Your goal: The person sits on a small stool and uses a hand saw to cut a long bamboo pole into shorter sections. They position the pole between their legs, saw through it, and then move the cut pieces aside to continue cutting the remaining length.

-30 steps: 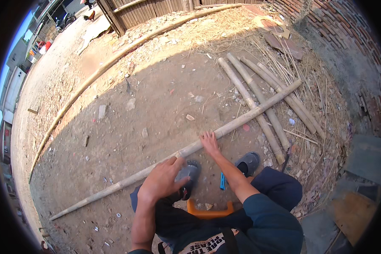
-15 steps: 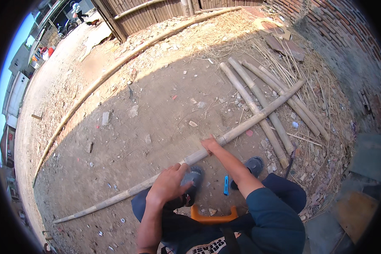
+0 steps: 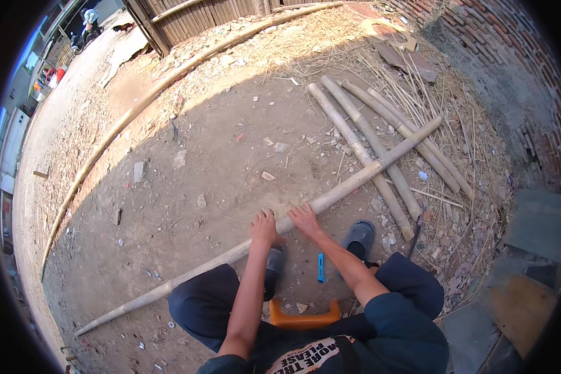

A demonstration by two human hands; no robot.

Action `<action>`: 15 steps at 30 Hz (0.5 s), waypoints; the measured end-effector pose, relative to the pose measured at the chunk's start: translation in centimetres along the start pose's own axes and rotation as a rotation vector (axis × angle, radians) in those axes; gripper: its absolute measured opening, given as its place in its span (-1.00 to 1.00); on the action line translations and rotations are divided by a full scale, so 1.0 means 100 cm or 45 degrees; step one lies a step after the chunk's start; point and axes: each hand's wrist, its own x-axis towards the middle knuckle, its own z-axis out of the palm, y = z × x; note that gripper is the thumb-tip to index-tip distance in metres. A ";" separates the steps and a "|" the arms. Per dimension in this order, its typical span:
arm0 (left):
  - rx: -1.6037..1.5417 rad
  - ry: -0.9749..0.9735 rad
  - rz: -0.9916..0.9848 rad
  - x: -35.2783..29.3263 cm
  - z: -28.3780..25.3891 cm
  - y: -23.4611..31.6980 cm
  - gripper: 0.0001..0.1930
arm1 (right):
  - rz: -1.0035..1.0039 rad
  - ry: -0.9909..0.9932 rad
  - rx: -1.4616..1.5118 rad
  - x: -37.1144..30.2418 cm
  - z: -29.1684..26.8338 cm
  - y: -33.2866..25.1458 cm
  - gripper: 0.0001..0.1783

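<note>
1. Since half a second ago, the left hand [image 3: 265, 228] has moved right and farther out along the bamboo pole [image 3: 343, 188], ending just beside the right hand [image 3: 303, 219], which has kept much the same place on it.
2. At far left, a longer curved pole [image 3: 126, 118] lies on the ground, well apart from both hands.
3. Nearer, the held-down pole tapers to a thin left end on the dirt. Being round, it could roll or swivel; uneven pressure from two hands set so close together would be the likely cause.
4. Left fingers are bent over the pole, close together; I cannot tell whether they close underneath.
5. Right fingers lie across the top, slightly spread, touching the pole; how firmly they grip cannot be told.
6. Just right of centre, a blue tool [image 3: 321, 268] lies on the ground between the shoes [image 3: 360, 235], beyond an orange stool [image 3: 305, 320]. A foot shifting sideways might knock it.
7. Farther right, the pole's thick end crosses over several cut bamboo lengths [image 3: 358, 147]. They look loose, so a push could make them slide and tip the pole.
</note>
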 end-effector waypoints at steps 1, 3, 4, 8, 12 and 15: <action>0.012 0.032 0.035 0.016 0.022 -0.001 -0.11 | 0.030 0.042 -0.011 0.000 -0.001 0.004 -0.68; 0.030 0.077 0.097 0.032 0.070 -0.009 -0.11 | 0.092 0.107 -0.023 -0.013 0.004 0.007 -0.72; 0.035 -0.127 0.072 0.037 0.093 -0.020 -0.09 | 0.099 0.052 -0.090 -0.015 0.005 0.002 -0.73; 0.065 -0.295 0.027 0.030 0.172 -0.070 -0.13 | 0.067 0.015 -0.179 -0.014 0.008 -0.015 -0.76; 0.014 -0.179 0.080 0.035 0.159 -0.047 -0.26 | 0.166 -0.091 -0.129 -0.022 0.007 -0.002 -0.75; -0.102 -0.452 0.053 0.051 0.115 -0.031 -0.16 | 0.122 0.013 -0.117 -0.022 0.004 0.008 -0.75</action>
